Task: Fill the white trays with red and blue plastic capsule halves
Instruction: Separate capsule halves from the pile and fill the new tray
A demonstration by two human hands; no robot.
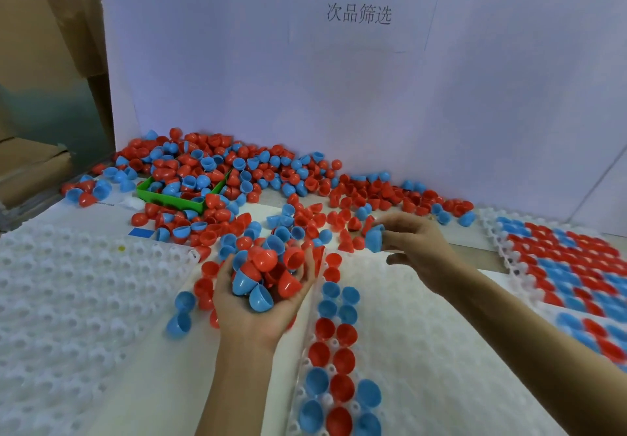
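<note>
Progress looks partial to me: right tray (502, 249) mostly filled, middle tray (424, 351) barely two columns in, left tray (68, 300) bare. My left hand (258, 303) cups mixed capsule halves (268, 276); right hand (412, 242) pinches a blue half (374, 239).

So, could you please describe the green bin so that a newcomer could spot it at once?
Start at the white back wall and look down to the loose capsule pile at its foot. At the pile's left end sits the green bin, an open box half buried in capsules, the only green thing among red and blue.
</note>
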